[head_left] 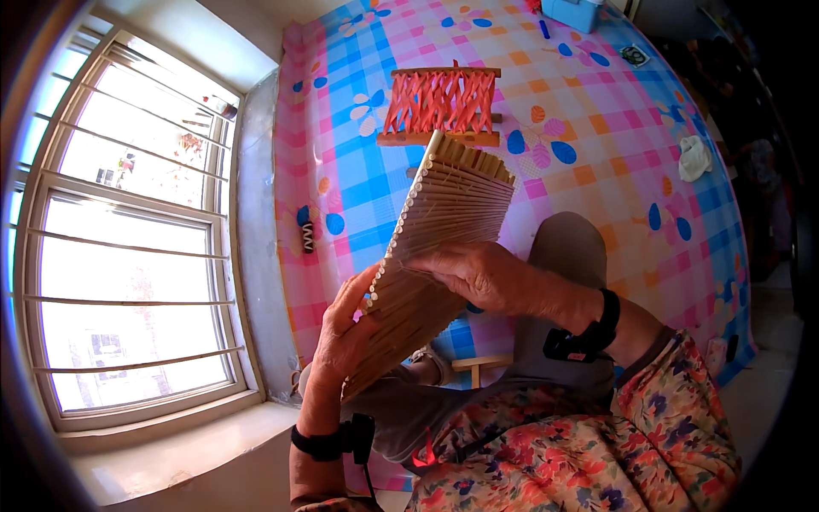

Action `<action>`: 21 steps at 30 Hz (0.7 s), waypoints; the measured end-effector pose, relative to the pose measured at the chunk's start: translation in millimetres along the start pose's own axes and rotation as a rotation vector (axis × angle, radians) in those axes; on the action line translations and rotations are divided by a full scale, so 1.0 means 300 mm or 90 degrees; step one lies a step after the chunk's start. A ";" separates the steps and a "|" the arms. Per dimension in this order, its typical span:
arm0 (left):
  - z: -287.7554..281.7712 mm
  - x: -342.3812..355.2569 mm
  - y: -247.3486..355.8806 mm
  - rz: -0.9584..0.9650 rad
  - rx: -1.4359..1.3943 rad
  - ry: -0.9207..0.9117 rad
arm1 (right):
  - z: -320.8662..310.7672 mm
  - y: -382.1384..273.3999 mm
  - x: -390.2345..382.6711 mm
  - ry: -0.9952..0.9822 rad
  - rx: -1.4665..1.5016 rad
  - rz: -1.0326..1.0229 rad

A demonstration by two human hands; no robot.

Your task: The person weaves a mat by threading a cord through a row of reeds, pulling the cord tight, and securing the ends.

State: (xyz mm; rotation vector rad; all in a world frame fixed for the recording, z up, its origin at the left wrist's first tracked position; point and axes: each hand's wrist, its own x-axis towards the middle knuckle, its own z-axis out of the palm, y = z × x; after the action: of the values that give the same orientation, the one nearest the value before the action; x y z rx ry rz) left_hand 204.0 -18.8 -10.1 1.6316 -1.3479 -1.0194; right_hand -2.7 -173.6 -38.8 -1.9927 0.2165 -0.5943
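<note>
A panel of thin wooden sticks [461, 200], set side by side with pale round ends along one edge, is held tilted in front of me. My left hand [345, 328] is closed round the edge with the stick ends, thumb and fingers on either side. Across the panel's face lies my right hand [482, 275], its fingers closed near that same edge; the fingertips are partly hidden. Just beyond the panel's top, a wooden frame wound with red ribbon [439, 104] rests on the patterned floor sheet [529, 85]. Both wrists wear black straps.
A barred window [128, 282] and its sill fill the left side. My bent knee [572, 243] is right of the panel, with a small wooden stool [482, 365] below it. Further off lie a white cloth [695, 160], a blue box [573, 13] and a blue marker [544, 30].
</note>
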 end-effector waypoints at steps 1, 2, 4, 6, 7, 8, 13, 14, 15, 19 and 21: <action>-0.003 -0.004 0.001 -0.004 0.005 0.001 | 0.001 -0.001 0.004 -0.003 -0.005 -0.005; -0.006 -0.007 0.002 -0.008 0.010 0.003 | 0.001 -0.003 0.007 -0.006 -0.009 -0.010; -0.004 -0.005 -0.001 -0.015 0.005 0.003 | -0.002 -0.005 0.009 -0.008 -0.019 -0.012; -0.003 -0.005 -0.003 -0.028 -0.009 0.006 | 0.001 -0.005 0.014 -0.005 -0.021 -0.014; -0.004 -0.005 -0.004 -0.023 -0.013 0.006 | 0.002 -0.005 0.017 -0.004 -0.027 -0.014; -0.004 -0.006 -0.006 -0.018 -0.016 0.006 | 0.002 -0.006 0.019 -0.003 -0.034 -0.013; 0.010 -0.003 -0.007 -0.015 -0.010 0.014 | -0.001 -0.017 0.024 0.029 -0.051 -0.029; 0.017 0.000 0.007 -0.022 -0.008 0.013 | -0.008 -0.023 0.021 0.036 -0.064 -0.032; 0.023 -0.003 0.020 -0.031 -0.006 0.015 | -0.009 -0.029 0.018 0.041 -0.076 -0.036; 0.133 -0.031 0.119 -0.001 0.145 0.082 | -0.073 -0.140 -0.020 -0.088 -0.164 0.097; 0.217 -0.030 0.118 0.082 0.192 0.113 | -0.114 -0.183 -0.076 -0.117 -0.199 0.153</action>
State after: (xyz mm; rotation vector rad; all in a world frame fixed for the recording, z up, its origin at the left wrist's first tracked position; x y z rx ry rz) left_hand 129.7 -19.4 -1.4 1.7806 -1.5167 -0.6014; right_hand -44.7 -165.1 14.7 -2.2635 0.4509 -0.2319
